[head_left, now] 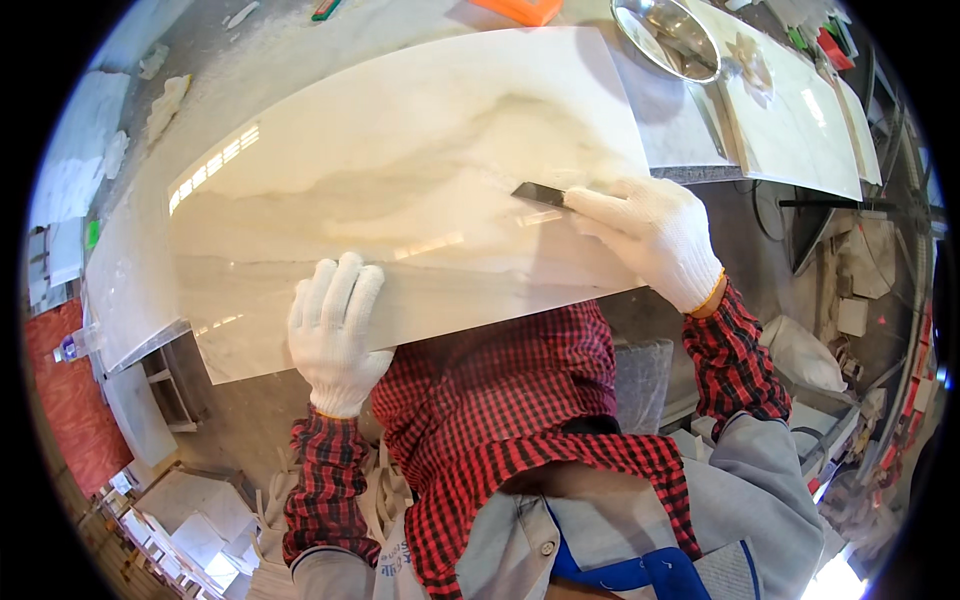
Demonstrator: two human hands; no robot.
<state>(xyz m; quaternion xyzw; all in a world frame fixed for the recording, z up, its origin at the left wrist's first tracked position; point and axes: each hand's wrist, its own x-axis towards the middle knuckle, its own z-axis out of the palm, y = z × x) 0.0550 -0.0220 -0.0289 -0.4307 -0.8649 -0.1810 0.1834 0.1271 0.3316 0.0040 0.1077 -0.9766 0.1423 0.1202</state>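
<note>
A large polished stone slab [420,130], cream with grey veins, lies across the bench before me. My right hand [655,235], in a white knit glove, grips a dark flat scraper blade [540,193]. The blade's tip points left and rests on or just over the slab's glossy face. Near the slab's front edge, my left hand [338,330], gloved the same way, lies flat with its fingers stretched over the surface. It holds nothing.
A shiny metal bowl [668,38] stands behind the slab, near an orange object [520,9]. More pale slabs [800,120] lie at the right. Crumpled white scraps [168,105] are on the bench at far left. A plastic bottle [75,345] lies at the left edge.
</note>
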